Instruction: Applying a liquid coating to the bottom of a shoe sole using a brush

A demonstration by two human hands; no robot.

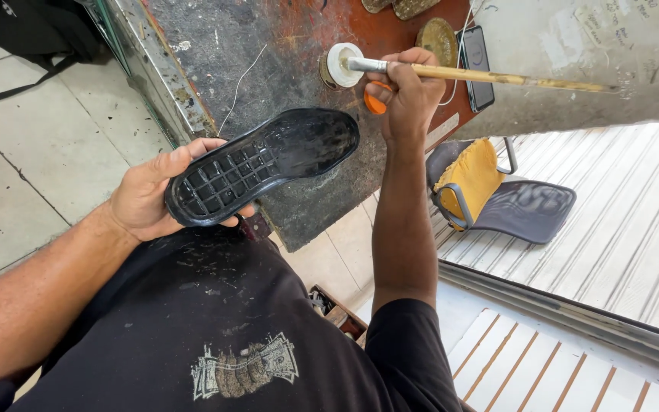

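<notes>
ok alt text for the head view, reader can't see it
A person's left hand holds a black rubber shoe sole with a grid tread, while the right hand dips a wooden-handled brush into a small round white pot on a stained workbench.

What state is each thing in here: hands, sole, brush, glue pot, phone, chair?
left hand: gripping the sole's heel end
black shoe sole: held flat, inner side up, wet sheen at the toe
right hand: gripping the brush handle
brush: tip in the pot
small white pot: open, on bench
phone: screen dark
chair: unoccupied
</notes>
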